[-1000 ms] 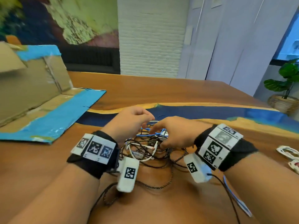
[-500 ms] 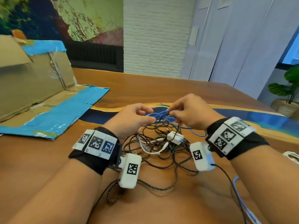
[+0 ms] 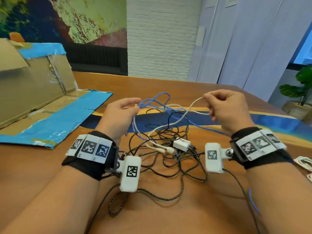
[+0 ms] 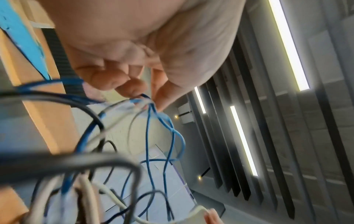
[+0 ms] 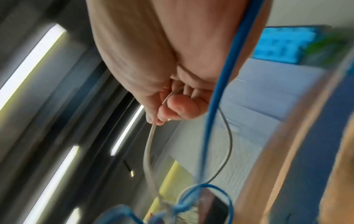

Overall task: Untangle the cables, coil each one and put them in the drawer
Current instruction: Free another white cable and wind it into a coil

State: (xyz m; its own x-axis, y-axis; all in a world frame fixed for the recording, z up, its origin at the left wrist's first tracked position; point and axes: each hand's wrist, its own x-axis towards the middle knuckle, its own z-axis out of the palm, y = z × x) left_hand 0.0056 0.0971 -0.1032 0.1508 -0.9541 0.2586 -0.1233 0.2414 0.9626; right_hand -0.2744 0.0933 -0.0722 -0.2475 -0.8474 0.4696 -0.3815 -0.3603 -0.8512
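A tangle of black, white and blue cables (image 3: pixel 168 149) lies on the wooden table (image 3: pixel 185 208) between my wrists, with a small white charger block (image 3: pixel 181 144) in it. My left hand (image 3: pixel 125 108) is raised above the pile and pinches a blue cable (image 3: pixel 157 98) together with a thin white strand. In the left wrist view the thumb and fingertips (image 4: pixel 134 89) close on the blue cable (image 4: pixel 162 119). My right hand (image 3: pixel 224 105) pinches a white cable (image 3: pixel 194 103) that runs down into the pile. The right wrist view shows that white cable (image 5: pixel 149 148) held between thumb and finger.
An opened cardboard box (image 3: pixel 33 85) with blue tape lies at the left of the table. A coiled white cable (image 3: pixel 303 162) rests at the right edge. A black braided cable (image 3: pixel 152 196) trails toward me. A potted plant (image 3: pixel 300 98) stands beyond the table's right corner.
Both hands have risen from the pile and moved apart. The left now lifts the blue cable; the right has drawn a white cable up and to the right, loosening the tangle.
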